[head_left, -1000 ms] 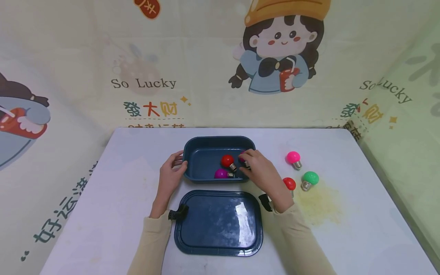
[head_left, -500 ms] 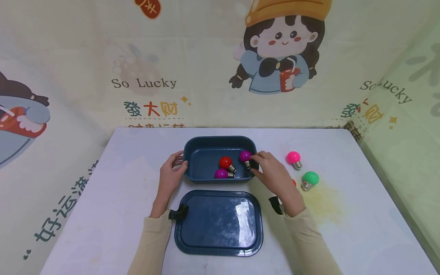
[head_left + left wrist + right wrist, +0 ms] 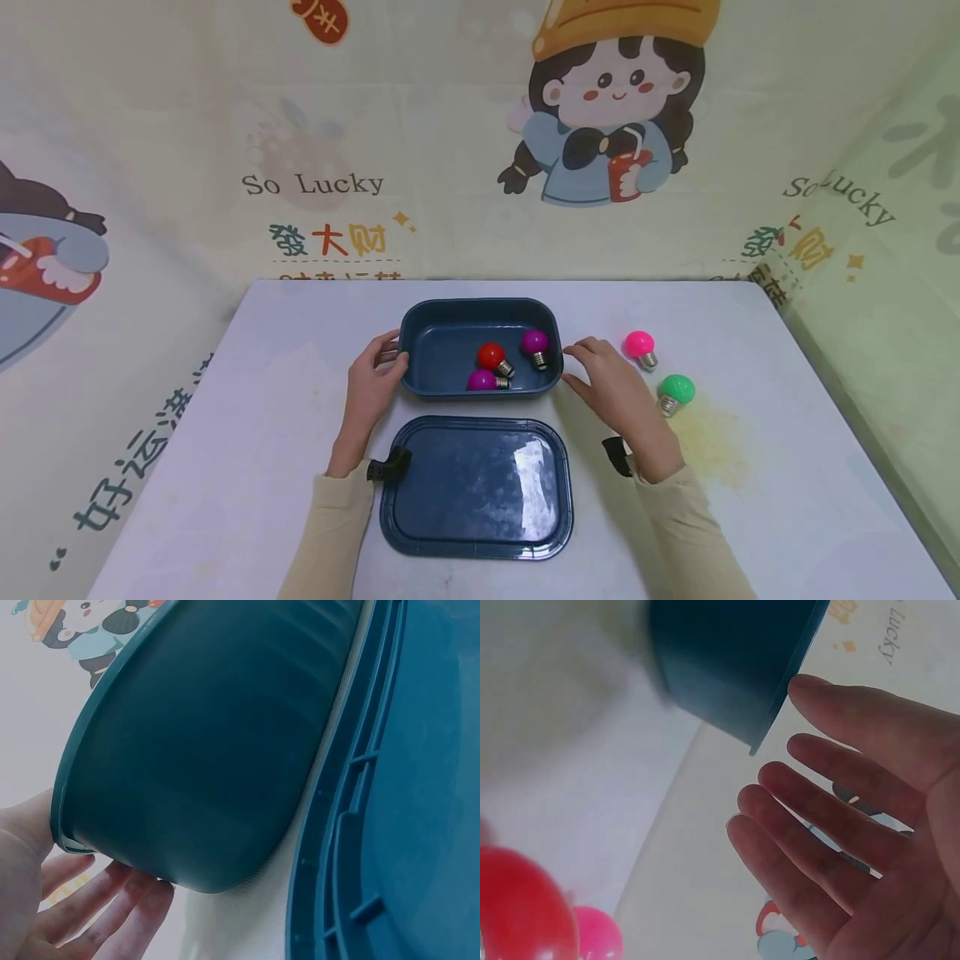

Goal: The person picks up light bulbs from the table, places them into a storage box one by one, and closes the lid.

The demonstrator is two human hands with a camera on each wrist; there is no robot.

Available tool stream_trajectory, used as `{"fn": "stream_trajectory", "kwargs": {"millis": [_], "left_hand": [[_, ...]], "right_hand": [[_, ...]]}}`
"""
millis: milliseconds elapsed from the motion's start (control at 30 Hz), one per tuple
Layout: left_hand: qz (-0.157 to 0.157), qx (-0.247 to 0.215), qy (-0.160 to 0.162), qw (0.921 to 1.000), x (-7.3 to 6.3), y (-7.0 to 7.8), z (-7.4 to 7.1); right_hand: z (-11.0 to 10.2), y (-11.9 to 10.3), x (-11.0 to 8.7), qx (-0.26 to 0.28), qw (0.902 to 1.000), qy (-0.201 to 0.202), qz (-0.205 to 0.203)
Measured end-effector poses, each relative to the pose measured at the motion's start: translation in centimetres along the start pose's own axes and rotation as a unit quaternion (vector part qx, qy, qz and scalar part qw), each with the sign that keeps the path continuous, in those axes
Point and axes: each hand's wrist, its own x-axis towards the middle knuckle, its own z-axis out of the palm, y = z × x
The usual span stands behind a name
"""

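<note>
A dark blue plastic box stands on the table with a red light bulb and two purple light bulbs, one at the front wall and one at the right end. My left hand grips the box's left end, thumb at the rim and fingers against the outer wall. Just off the right end, my right hand has its fingers extended and holds nothing. The right wrist view shows them spread beside the box wall.
A dark blue lid lies flat in front of the box. To the right on the table are a pink bulb and a green bulb. Another red bulb shows only in the right wrist view. A printed cloth hangs behind the table.
My right hand has let go of the purple bulb at the box's right end and moved right, out past the rim. The left hand has stayed in place.
</note>
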Motion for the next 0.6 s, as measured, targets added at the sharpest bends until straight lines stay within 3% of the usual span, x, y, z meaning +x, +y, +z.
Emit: {"fn": "stream_trajectory", "kwargs": {"millis": [600], "left_hand": [[0.002,0.0,0.004,1.0,0.0,-0.1,0.2]], "right_hand": [[-0.1,2.4,-1.3,-0.013,0.9995,-0.027,0.006]]}}
